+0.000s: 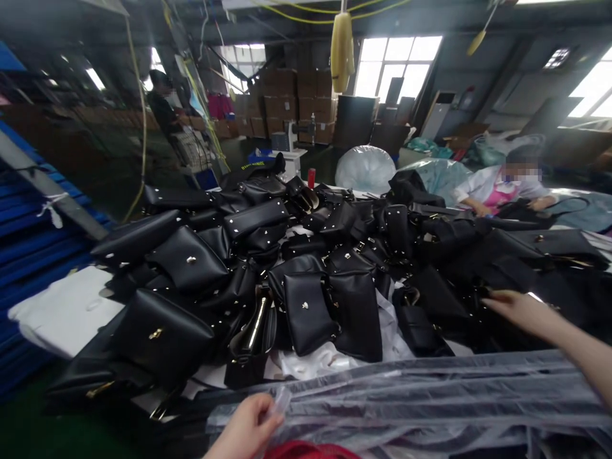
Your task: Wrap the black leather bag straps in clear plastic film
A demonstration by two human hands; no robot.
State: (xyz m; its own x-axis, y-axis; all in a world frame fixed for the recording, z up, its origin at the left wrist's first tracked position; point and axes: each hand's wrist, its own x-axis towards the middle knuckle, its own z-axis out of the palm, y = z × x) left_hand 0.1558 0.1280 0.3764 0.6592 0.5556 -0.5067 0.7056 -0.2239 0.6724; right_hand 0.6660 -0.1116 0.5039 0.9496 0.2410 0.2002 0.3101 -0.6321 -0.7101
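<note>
A big heap of black leather handbags (306, 274) with small metal clasps covers the table ahead of me. My left hand (248, 427) is low at the near edge, its fingers pinched on the edge of a clear plastic bag (406, 395) that lies in a stack across the front. My right hand (514, 309) reaches out from the right with fingers stretched forward onto a black handbag (449, 312) at the heap's right side; whether it grips the bag is not clear.
White cloth bags (67, 312) lie at the left of the table. A person in a white coat (502, 188) works at the far right, another person (165, 108) stands at the back left. Cardboard boxes (291, 102) are stacked behind. Blue panels (29, 242) line the left.
</note>
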